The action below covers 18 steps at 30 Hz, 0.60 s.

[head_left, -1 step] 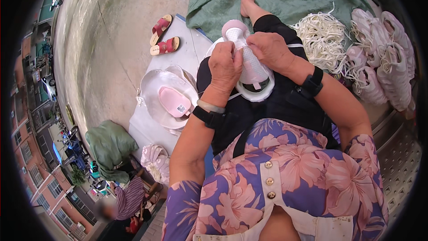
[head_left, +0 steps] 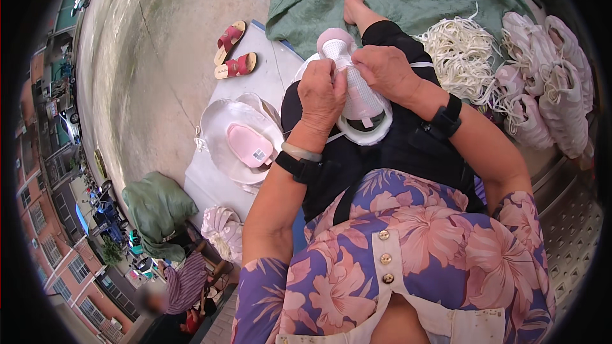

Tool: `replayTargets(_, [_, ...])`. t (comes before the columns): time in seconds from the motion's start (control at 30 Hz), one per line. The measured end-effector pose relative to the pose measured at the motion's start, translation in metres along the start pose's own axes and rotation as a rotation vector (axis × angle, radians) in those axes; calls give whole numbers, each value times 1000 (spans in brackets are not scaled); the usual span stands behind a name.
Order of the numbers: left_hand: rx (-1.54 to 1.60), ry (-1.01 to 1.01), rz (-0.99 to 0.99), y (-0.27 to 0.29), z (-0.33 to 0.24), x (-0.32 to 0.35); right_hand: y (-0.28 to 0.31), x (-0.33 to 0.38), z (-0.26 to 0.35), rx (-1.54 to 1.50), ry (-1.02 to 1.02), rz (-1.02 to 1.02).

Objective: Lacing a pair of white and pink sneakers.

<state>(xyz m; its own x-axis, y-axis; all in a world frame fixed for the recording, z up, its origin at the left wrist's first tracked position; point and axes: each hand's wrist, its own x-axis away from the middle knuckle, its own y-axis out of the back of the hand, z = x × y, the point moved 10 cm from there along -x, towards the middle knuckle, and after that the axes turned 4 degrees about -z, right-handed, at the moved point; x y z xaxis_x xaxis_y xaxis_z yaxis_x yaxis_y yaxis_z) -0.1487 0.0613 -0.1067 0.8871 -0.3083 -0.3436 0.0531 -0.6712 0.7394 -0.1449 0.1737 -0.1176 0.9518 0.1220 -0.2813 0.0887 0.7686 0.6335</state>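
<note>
On my lap rests a white and pale pink sneaker [head_left: 360, 99], its rounded pink toe pointing away from me. Both hands work at its lacing area. My left hand [head_left: 322, 94] is closed in a pinch at the shoe's left edge. At the right edge, my right hand [head_left: 387, 74] pinches too, thumb and forefinger together. A white shoelace [head_left: 421, 64] runs out to the right behind the right hand, and another white strand [head_left: 335, 137] crosses my thigh below the left hand. My fingers mostly hide the lace where they grip it.
A heap of white laces [head_left: 460, 57] lies right on a green cloth [head_left: 306, 6], beside several laced sneakers [head_left: 564, 102]. Left stands a white bag [head_left: 215, 130] with a pink insole-like piece [head_left: 247, 145]. Red sandals [head_left: 236, 65] lie beyond. A person [head_left: 185, 283] sits lower left.
</note>
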Motion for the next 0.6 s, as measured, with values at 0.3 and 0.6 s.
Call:
replayTargets(0.3, [45,70,7,-3,9,2,1,-2,13,93,80,33])
replayTargets(0.6, [66,81,13,-2,12,2,-1,0,14,96,78,49])
